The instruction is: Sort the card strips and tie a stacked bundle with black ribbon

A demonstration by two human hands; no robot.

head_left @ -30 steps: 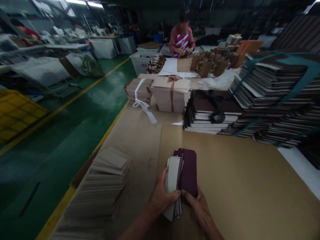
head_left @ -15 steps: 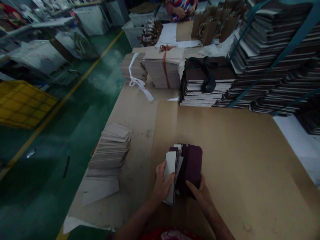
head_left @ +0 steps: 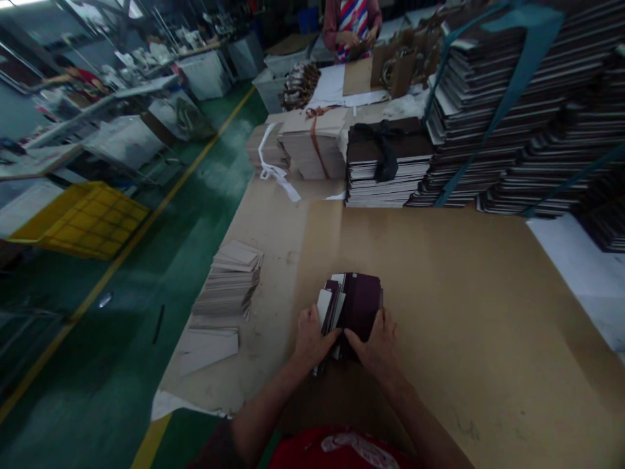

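Observation:
Both my hands are closed around a thick bundle of dark maroon and white card pieces point(head_left: 362, 296) near the front of the brown board. My left hand point(head_left: 312, 342) grips the left side, where narrow white strips point(head_left: 323, 305) and dark ones fan out unevenly. My right hand point(head_left: 378, 342) wraps the right side, its thumb lying across the maroon face. The two thumbs nearly meet at the near end of the bundle. Fingers beneath and behind the cards are partly hidden. To the left lies a fanned row of pale grey card strips point(head_left: 227, 290).
Tied stacks of pale board point(head_left: 312, 146) and dark board point(head_left: 385, 166) line the far side. Taller strapped dark stacks point(head_left: 493, 124) rise at right. A co-worker point(head_left: 351, 32) stands beyond. A yellow crate point(head_left: 92, 218) sits left, beside the green floor point(head_left: 195, 215).
My right hand has shifted left and its thumb has come in toward the left thumb. The bundle sits closer together between both hands. The view has swung slightly left.

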